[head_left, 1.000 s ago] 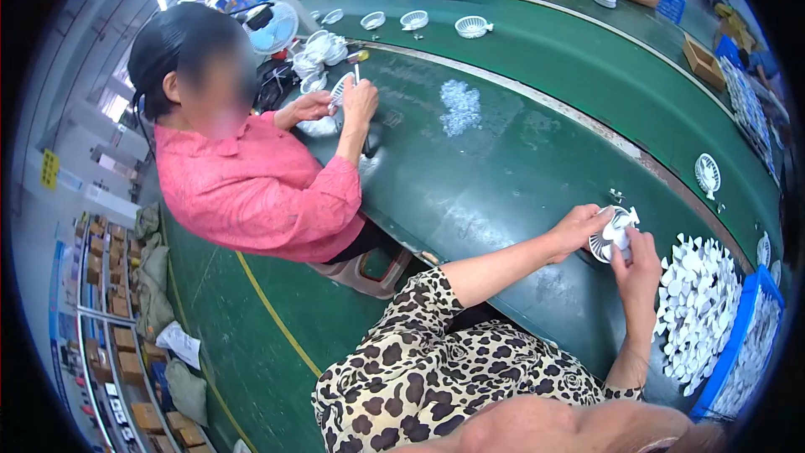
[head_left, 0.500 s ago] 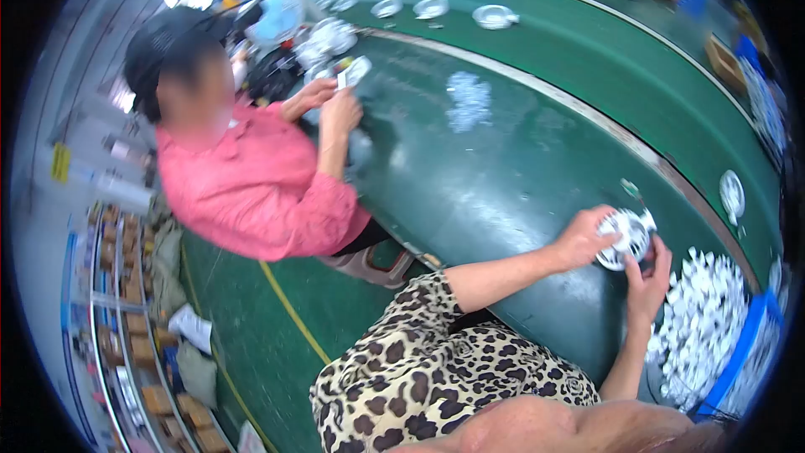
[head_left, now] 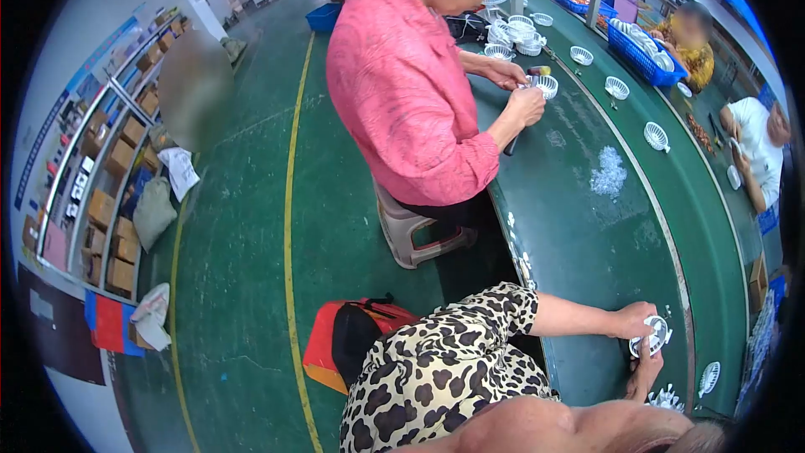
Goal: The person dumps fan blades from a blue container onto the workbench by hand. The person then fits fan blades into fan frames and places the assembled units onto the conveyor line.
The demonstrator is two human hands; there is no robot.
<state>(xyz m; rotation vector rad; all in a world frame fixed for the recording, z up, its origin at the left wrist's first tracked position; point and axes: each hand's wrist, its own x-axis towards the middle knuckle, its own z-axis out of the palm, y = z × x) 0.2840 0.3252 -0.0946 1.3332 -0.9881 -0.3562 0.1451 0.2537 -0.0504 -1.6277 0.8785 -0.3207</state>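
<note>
At four o'clock, the round white ribbed plastic housing (head_left: 650, 338) is held, not set down; left hand (head_left: 633, 320) and right hand (head_left: 645, 371) are partly closed on it. Whether it is complete, I cannot tell. Similar housings (head_left: 656, 137) lie at two.

The ribbed cup (head_left: 660, 334) I hold looks like white plastic, smooth along its ribs. Under it my benchtop (head_left: 574, 273) is smooth and faintly glossy, scuffed in patches, while the belt (head_left: 703, 180) looks more matt. The small clear pieces (head_left: 608, 174) seem to be shiny plastic, though they are too small in my view to be sure. The basket (head_left: 639, 57) is blue molded plastic; the stool (head_left: 406, 231) is smooth, pale plastic. My patterned garment (head_left: 444, 361) is soft, matt cloth, and the pink shirt (head_left: 402, 96) beside me is creased cloth. The boxes (head_left: 122, 145) are dull brown cardboard.
</note>
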